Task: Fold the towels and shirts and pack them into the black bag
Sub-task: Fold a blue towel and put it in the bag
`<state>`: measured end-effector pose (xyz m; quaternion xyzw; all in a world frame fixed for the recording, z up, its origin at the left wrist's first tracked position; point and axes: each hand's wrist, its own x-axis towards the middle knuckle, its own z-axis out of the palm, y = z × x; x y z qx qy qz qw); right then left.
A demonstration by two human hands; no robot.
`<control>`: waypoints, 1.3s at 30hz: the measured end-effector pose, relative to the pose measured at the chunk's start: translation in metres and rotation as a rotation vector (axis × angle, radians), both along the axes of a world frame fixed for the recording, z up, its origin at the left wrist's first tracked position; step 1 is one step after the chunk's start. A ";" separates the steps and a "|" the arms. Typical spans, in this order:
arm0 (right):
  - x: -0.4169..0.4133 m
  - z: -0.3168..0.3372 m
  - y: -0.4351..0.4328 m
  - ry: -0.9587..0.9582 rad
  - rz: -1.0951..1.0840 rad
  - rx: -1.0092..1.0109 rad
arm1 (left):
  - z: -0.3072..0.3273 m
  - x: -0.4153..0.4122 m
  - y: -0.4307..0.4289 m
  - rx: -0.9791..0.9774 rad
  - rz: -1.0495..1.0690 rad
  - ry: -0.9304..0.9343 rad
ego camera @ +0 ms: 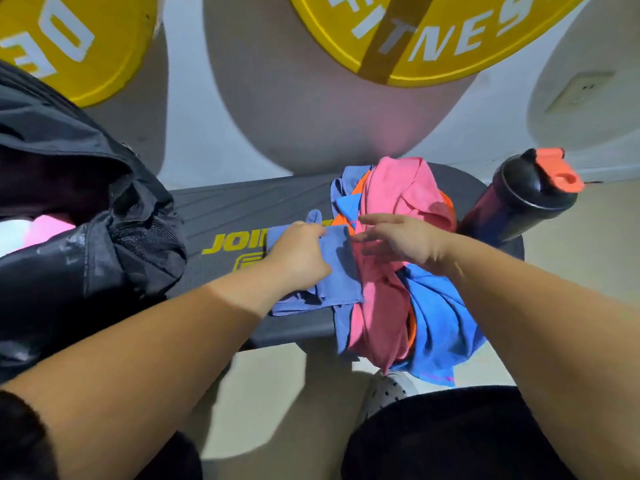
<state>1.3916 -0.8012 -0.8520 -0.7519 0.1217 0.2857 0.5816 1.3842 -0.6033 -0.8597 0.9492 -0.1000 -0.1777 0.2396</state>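
My left hand (298, 255) grips the periwinkle towel (332, 271) on the counter (239, 209); right hand (403, 242) hovers open over the pink shirt (394, 202). Fabric judged light, limp; grasp corners. Black bag (86, 244) sits open left.

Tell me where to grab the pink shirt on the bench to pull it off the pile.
Grip the pink shirt at its bunched upper part, coming from above with the right hand, which hovers open beside it. That part lies on top of the blue and orange cloths, uncovered; the lower end hangs over the bench edge.
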 end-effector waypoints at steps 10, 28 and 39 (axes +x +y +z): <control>-0.006 -0.013 0.000 -0.237 0.395 -0.504 | -0.037 -0.002 -0.028 -0.286 0.076 0.054; 0.002 -0.081 0.031 -0.578 0.942 -1.174 | -0.101 -0.031 0.028 0.383 -0.079 -0.184; 0.041 -0.063 0.041 -0.660 0.862 -0.845 | -0.087 -0.048 0.052 -0.037 0.292 -0.213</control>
